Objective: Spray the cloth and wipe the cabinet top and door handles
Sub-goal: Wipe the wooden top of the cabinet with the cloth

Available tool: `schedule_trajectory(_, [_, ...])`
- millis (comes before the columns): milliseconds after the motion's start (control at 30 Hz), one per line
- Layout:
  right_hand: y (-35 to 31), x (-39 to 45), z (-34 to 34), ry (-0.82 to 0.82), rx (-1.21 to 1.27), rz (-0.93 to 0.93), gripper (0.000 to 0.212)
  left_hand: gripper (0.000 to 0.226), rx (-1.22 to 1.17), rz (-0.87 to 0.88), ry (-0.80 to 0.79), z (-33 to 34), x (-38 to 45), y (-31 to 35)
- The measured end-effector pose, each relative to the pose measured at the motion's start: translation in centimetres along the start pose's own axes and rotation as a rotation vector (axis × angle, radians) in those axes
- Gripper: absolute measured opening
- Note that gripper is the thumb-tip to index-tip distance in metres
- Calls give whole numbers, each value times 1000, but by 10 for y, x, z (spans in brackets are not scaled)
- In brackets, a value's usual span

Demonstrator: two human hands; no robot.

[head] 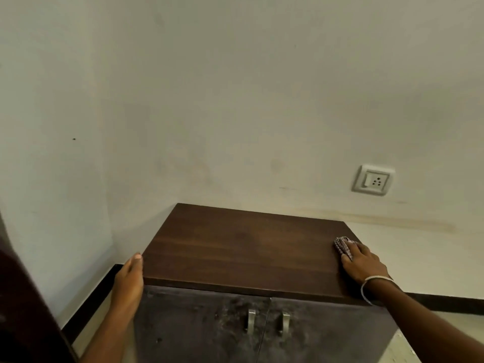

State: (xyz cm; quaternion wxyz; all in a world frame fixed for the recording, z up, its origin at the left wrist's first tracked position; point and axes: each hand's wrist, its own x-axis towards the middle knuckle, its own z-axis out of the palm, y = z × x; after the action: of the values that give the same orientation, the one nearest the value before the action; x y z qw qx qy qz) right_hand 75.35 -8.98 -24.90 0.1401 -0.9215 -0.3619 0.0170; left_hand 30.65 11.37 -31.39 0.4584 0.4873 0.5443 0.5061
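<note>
Cloth (343,247) is down on the cabinet top (243,247), far right edge, bunched under the right hand (362,260). Nearest first: two metal door handles (267,322) side by side on the dusty doors, untouched, well below both hands. Up a level, left hand (128,280) flat against the cabinet's left side, fingers straight and spread loose, holding nothing, thumb tip at the top's edge, prob. bracing. Across the top, right hand's fingers curl over the checked cloth, pressing it to the wood, palm down, bangle (373,284) on the wrist. Step looks like wiping the top. To do it well: keep pressure flat, sweep R to L in overlapping passes, work back toward the wall (235,100), catch corners and front lip. Beyond, a socket (374,180) on the wall, clear of the wipe.
</note>
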Motion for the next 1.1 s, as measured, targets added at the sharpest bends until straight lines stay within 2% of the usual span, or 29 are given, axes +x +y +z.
schedule_trajectory(167, [15, -30, -5, 29, -1, 64, 53, 60, 59, -65, 49, 0, -14, 6])
schedule_trajectory(333, [-17, -56, 8, 46, 11, 27, 54, 65, 131, -113, 69, 0, -31, 16])
schedule_trajectory(500, [-84, -98, 27, 60, 15, -176, 56, 59, 192, -203, 130, -3, -48, 20])
schedule_trajectory(667, [-155, -140, 41, -64, 103, -384, 71, 52, 267, -292, 136, -6, -65, 23])
schedule_trajectory(833, [-198, -158, 45, -225, 51, -548, 91, 51, 274, -330, 133, -12, -80, 31])
schedule_trajectory(967, [-221, -163, 43, -250, 88, -553, 77, 41, 263, -348, 143, -18, -80, 41])
schedule_trajectory(1033, [-234, -169, 42, -283, 139, -595, 71, 27, 251, -289, 93, -24, -92, 47])
schedule_trajectory(1100, [-250, -178, 42, -331, 232, -643, 66, 29, 242, -237, 23, -30, -102, 55])
